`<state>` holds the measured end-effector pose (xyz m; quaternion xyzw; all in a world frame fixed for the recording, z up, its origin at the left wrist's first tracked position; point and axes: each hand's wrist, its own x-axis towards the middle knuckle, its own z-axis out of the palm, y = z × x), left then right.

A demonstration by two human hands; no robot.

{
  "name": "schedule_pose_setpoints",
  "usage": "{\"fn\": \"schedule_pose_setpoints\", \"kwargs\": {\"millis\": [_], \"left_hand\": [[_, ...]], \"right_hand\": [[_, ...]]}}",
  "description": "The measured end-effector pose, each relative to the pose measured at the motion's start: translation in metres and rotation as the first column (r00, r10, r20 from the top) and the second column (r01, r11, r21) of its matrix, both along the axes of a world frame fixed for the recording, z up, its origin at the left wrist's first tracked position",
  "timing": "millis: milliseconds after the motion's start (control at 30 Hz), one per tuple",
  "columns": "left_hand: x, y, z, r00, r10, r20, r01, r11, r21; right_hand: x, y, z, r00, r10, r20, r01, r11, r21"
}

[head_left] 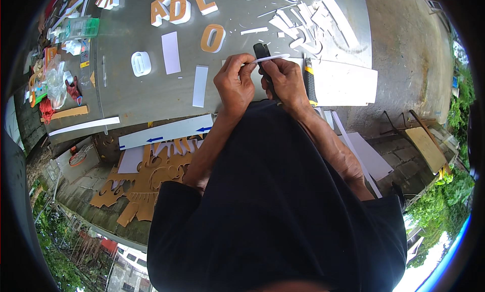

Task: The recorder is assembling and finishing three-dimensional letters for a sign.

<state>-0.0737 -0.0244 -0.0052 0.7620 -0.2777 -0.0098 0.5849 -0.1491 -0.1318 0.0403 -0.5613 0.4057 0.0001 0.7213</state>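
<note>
My left hand (235, 85) is closed, pinching one end of a narrow white strip (275, 57) between thumb and fingers. Close beside it, my right hand (286, 85) is wrapped round a dark, bar-like tool (261, 51), whose exact kind I cannot make out. The right thumb lies by the strip, which crosses over the tool. Beyond my hands stands a brown-faced, white-sided oval letter shape (206, 39). A flat white piece (200, 86) lies to the left of my left hand. Partly hidden by my right wrist is a yellow-and-black tool (309, 84).
More letter shapes (179, 11) stand at the table's far side. White offcuts (298, 24) lie scattered at the far right, near a white sheet (348, 86). A white ring-shaped piece (141, 64) and plastic bags (54, 82) are leftward. Cut brown sheets (144, 183) lie below the table edge.
</note>
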Motion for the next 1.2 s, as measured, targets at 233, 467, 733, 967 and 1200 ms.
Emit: {"fn": "schedule_pose_setpoints", "kwargs": {"millis": [233, 467, 733, 967, 1200], "left_hand": [[0.002, 0.002, -0.005, 0.999, 0.045, 0.005, -0.045, 0.999, 0.004], [-0.001, 0.004, -0.004, 0.993, 0.042, -0.111, -0.049, 0.997, -0.057], [0.004, 0.002, 0.001, 0.993, 0.046, -0.105, -0.050, 0.998, -0.032], [0.001, -0.002, 0.006, 0.996, 0.018, 0.084, -0.017, 1.000, -0.018], [0.003, 0.000, 0.005, 0.999, 0.023, 0.033, -0.023, 1.000, -0.006]], "right_hand": [[-0.001, 0.002, -0.002, 0.998, -0.017, 0.060, 0.013, 0.997, 0.074], [-0.004, 0.004, 0.006, 0.989, -0.041, 0.145, -0.007, 0.948, 0.318], [0.002, 0.004, 0.009, 0.996, 0.025, 0.082, -0.031, 0.997, 0.073], [0.001, 0.007, 0.004, 0.999, -0.035, 0.002, 0.035, 0.993, -0.111], [-0.007, 0.004, 0.006, 0.999, 0.040, 0.010, -0.041, 0.990, 0.138]]}}
